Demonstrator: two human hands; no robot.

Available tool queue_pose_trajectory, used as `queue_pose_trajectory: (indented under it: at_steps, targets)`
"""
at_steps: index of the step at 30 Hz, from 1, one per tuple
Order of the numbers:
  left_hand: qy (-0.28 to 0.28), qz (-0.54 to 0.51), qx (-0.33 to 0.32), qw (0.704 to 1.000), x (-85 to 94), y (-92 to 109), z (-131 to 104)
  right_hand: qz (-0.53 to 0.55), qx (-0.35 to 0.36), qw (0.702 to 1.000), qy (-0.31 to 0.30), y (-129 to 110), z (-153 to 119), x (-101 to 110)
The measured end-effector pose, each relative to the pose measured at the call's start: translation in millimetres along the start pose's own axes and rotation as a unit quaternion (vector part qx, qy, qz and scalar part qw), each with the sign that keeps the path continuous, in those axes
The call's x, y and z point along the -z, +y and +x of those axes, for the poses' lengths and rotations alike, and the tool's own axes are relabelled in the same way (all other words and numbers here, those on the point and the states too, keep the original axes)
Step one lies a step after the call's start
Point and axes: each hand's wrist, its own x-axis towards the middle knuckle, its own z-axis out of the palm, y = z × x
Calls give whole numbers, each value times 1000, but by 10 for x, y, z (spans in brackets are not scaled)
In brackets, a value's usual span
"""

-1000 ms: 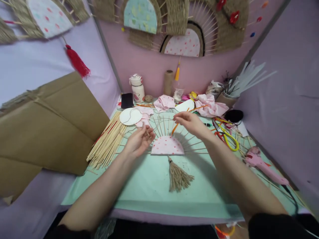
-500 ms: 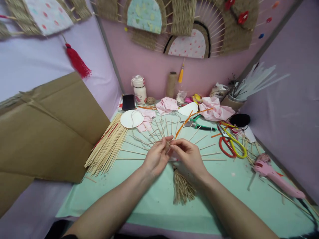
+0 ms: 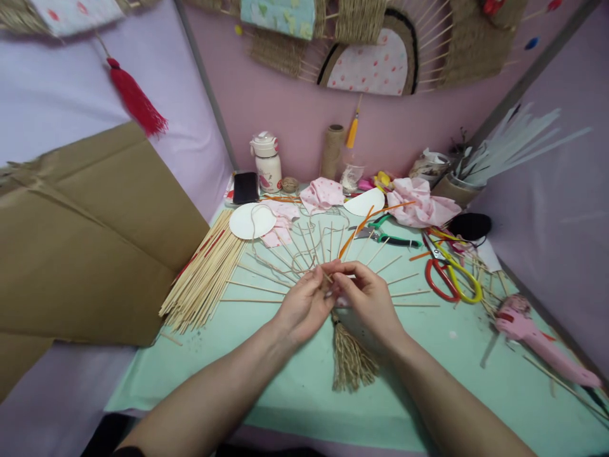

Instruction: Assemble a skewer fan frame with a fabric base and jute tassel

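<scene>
Thin wooden sticks (image 3: 259,291) fan out on the green table around both hands. At the centre of the fan, my left hand (image 3: 304,304) is closed, its thumb and fingers pinched on twine. My right hand (image 3: 364,295) meets it with thumb and index finger pressed together on the same twine. Loose loops of twine (image 3: 266,263) trail over the sticks on the left. A twine tassel (image 3: 349,358) hangs down from the fan's base, below the hands. The fan's centre is mostly hidden by the fingers.
A bundle of sticks (image 3: 204,279) and a white disc (image 3: 252,221) lie left. Pruners (image 3: 390,239), scissors (image 3: 451,276) and a pink glue gun (image 3: 537,339) lie right. Cardboard (image 3: 95,235) stands far left; a bottle (image 3: 267,164) and pink cloth (image 3: 421,203) are behind.
The view has shifted slightly, so the wall pieces sit higher. Both hands remain together at the fan's centre, with the right fingers slightly nearer the left ones.
</scene>
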Motion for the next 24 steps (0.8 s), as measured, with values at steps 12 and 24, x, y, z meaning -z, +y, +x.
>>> queue_pose_trajectory:
  at_steps: [12, 24]
  targets:
    - [-3, 42, -15, 999, -58, -28, -46, 43, -24, 999, 14, 18, -10, -54]
    - [-116, 643, -289, 700, -160, 533, -123, 1, -36, 999, -40, -23, 97, 167]
